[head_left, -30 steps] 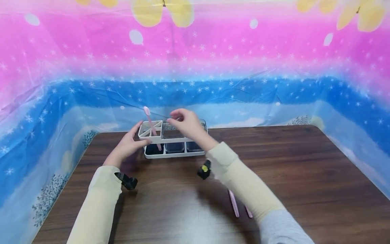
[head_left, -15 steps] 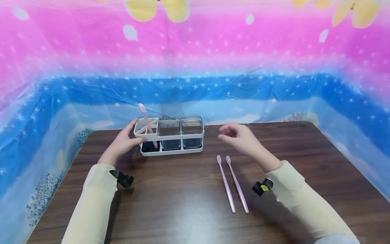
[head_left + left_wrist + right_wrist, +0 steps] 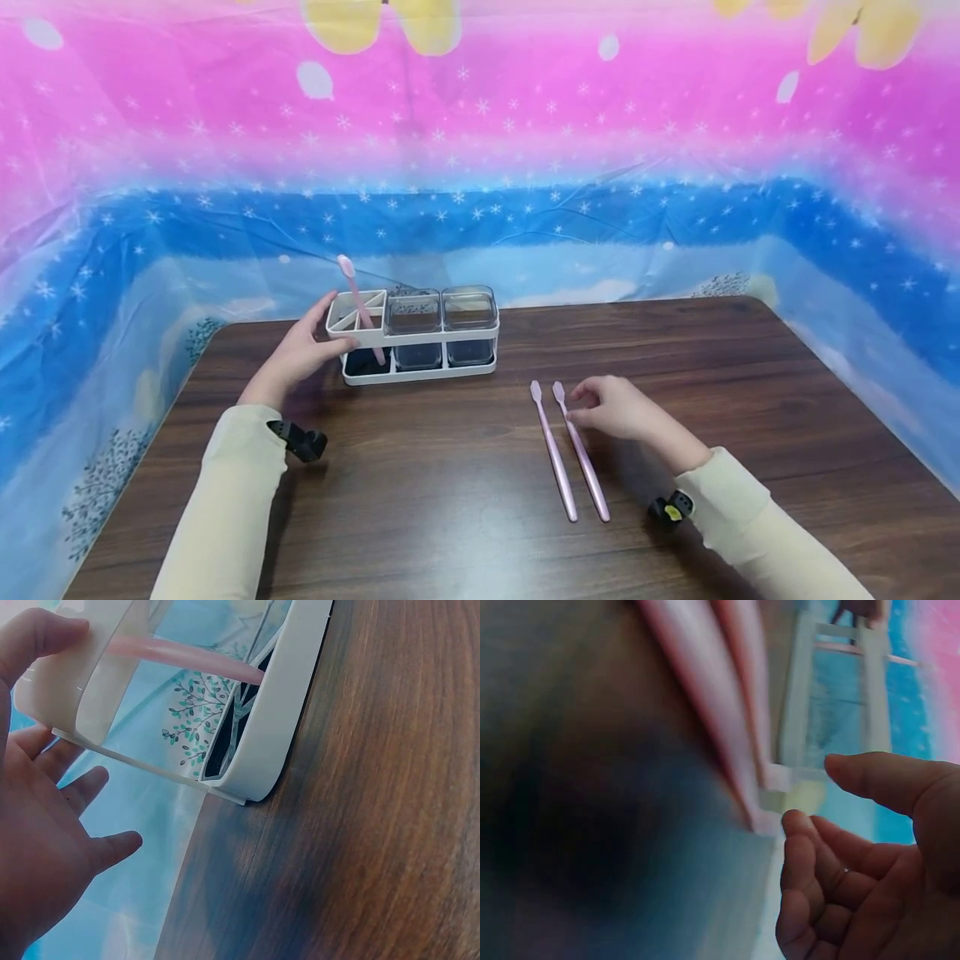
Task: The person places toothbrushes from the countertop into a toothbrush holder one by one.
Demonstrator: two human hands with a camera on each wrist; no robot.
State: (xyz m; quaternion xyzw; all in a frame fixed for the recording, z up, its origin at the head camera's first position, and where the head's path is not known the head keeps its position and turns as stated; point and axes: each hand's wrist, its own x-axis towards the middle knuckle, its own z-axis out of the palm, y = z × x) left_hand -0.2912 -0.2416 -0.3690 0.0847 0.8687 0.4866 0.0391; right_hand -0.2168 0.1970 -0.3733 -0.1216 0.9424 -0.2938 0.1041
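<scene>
A white toothbrush holder [image 3: 420,339] stands toward the back left of the table. My left hand [image 3: 300,354] grips its left end, thumb in front and fingers round the side. One pink toothbrush [image 3: 358,293] leans upright in the holder's divided left section. Two more toothbrushes lie side by side on the table: a left toothbrush [image 3: 556,454] and a right toothbrush [image 3: 587,464], heads pointing away. Just right of the right one's upper part is my right hand [image 3: 626,408], its thumb apart from the bent fingers and nothing between them in the right wrist view.
Two clear square cups sit in the holder, a middle cup [image 3: 414,315] and a right cup [image 3: 469,310]. The brown wooden table [image 3: 420,500] ends at a printed cloth backdrop [image 3: 525,217] behind and at both sides.
My right hand has come away from above the holder, first to the right, then down toward the two toothbrushes on the table. My left hand stays on the holder.
</scene>
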